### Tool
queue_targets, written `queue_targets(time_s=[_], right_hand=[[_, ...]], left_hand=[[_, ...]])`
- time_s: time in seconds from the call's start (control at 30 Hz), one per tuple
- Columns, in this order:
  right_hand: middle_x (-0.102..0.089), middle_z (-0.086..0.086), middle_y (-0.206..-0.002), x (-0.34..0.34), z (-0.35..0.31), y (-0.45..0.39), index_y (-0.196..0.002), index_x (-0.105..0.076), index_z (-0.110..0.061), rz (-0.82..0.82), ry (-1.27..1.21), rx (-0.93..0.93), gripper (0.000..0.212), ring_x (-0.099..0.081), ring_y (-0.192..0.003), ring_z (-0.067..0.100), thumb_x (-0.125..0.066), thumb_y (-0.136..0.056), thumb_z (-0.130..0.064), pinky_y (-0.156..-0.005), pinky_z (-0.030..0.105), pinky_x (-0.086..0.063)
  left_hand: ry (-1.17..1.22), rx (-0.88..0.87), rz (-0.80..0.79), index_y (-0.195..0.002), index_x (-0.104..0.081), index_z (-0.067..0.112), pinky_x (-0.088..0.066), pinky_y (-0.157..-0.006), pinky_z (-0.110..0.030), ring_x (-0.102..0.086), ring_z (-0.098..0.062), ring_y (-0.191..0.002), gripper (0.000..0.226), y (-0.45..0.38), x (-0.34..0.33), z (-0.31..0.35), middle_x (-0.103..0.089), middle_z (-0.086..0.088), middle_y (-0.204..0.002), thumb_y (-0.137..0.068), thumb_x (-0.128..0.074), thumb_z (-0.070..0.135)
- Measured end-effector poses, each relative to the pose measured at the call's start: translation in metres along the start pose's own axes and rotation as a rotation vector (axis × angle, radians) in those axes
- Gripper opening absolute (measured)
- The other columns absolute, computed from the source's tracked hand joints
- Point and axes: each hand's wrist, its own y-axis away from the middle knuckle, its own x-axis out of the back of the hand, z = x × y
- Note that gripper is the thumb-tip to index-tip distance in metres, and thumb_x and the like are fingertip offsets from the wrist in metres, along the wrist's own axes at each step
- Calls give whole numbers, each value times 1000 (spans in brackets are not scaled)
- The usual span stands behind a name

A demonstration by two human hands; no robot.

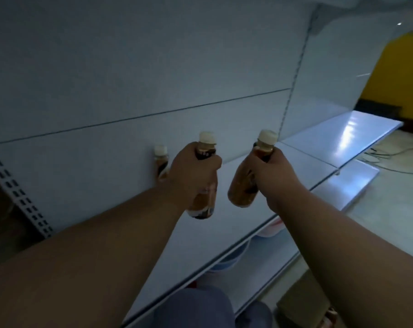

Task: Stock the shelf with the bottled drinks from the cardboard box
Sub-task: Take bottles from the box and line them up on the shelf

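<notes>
My left hand grips a brown drink bottle with a cream cap around its upper body, held over the white shelf board. My right hand grips a second brown bottle near its neck, tilted with its base toward the left. A third bottle of the same kind stands upright at the back of the shelf, partly hidden behind my left hand. The cardboard box shows only as a tan corner at the lower right.
The shelf's white back panel rises behind the bottles, with a slotted upright at the left. A lower shelf holds pale bowl-like items. The neighbouring shelf bay extends right toward a yellow wall and floor cables.
</notes>
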Motion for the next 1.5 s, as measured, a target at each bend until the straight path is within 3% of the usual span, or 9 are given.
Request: queue_targets(time_s=[0.17, 0.3, 0.43, 0.6, 0.87, 1.03, 1.2, 1.4, 1.5], right_hand=[[-67, 6, -92, -39, 21, -37, -105, -58, -18, -124, 67, 53, 24, -64, -85, 23, -65, -82, -23, -74, 39, -52], [-69, 3, -90, -48, 44, -69, -101, -64, -18, -248, 252, 146, 20, -65, -84, 23, -68, -86, -31, -77, 39, -53], [-69, 5, -90, -54, 56, -97, -101, -69, -13, -308, 377, 223, 26, -64, -81, 23, -72, -84, -32, -74, 33, -52], [-67, 7, -92, -73, 54, -131, -101, -64, -12, -306, 431, 258, 27, -63, -87, 27, -71, -82, -30, -74, 36, -52], [-64, 12, -100, -111, 49, -167, -100, -64, -9, -334, 539, 333, 30, -62, -88, 30, -71, -77, -27, -67, 28, -38], [-66, 11, -100, -122, 42, -174, -101, -64, -10, -351, 565, 386, 28, -62, -93, 31, -70, -81, -29, -69, 28, -38], [-61, 6, -89, -129, 35, -174, -91, -58, -15, -376, 600, 371, 22, -61, -93, 30, -72, -79, -26, -70, 29, -38], [-58, 10, -118, -118, 25, -158, -129, -48, -14, -336, 570, 365, 64, -58, -106, 28, -78, -76, -35, -81, 33, -46], [-53, 10, -127, -99, 13, -135, -138, -42, -18, -283, 590, 446, 70, -57, -114, 27, -77, -78, -32, -91, 37, -50]], left_hand=[[-154, -83, 65, -82, -58, 27, -47, -66, -31, -60, -11, -70, 17, -29, -5, -27, -64, 6, -76, -81, -67, 41], [-597, -168, 99, -76, -49, 27, -52, -70, -40, -60, -21, -73, 37, -52, -17, -53, -61, 0, -82, -68, -52, 63], [-841, -127, 60, -98, -44, 17, -42, -70, -34, -58, -26, -90, 42, -70, -15, -55, -59, -6, -101, -78, -71, 43], [-952, -195, 13, -120, -45, 12, -49, -69, -40, -62, -27, -84, 43, -90, -6, -41, -62, -8, -94, -84, -67, 19], [-1279, -258, 45, -101, -51, 11, -31, -67, -34, -43, -21, -79, 29, -122, -9, -37, -50, -5, -88, -83, -67, 27], [-1292, -196, 111, -107, -54, 8, -37, -75, -34, -54, -29, -99, 26, -136, -12, -41, -52, -12, -114, -87, -63, 21], [-1397, -203, 187, -115, -49, 9, -44, -81, -36, -56, -29, -102, 31, -141, -12, -51, -49, -14, -120, -91, -59, 25], [-1376, -275, 217, -118, -43, 12, -42, -82, -35, -53, -28, -101, 41, -125, -8, -46, -45, -13, -122, -86, -61, 28], [-1341, -334, 223, -119, -44, 11, -40, -86, -36, -50, -27, -104, 37, -105, 0, -32, -47, -13, -120, -88, -53, 29]])
